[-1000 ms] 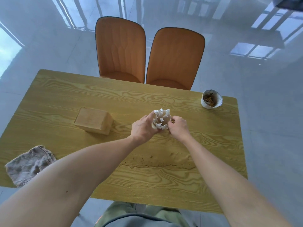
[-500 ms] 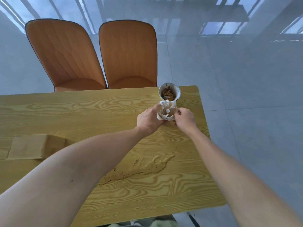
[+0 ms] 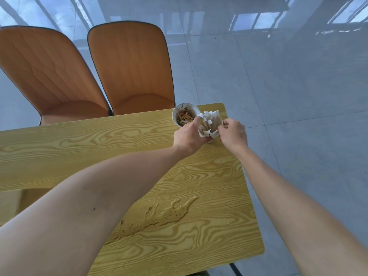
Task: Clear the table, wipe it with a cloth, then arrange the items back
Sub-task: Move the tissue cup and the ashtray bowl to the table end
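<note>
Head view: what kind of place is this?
Probably a dining or break area indoors. A wood-grain table with two orange upholstered chairs pushed in, a glossy tiled floor reflecting windows, and a paper cup of cigarette butts used as an ashtray.

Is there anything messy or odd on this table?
Yes. A brownish, speckled spill streaks across the near part of the table, not yet wiped. At the far corner, a white cup is full of cigarette butts.
</note>
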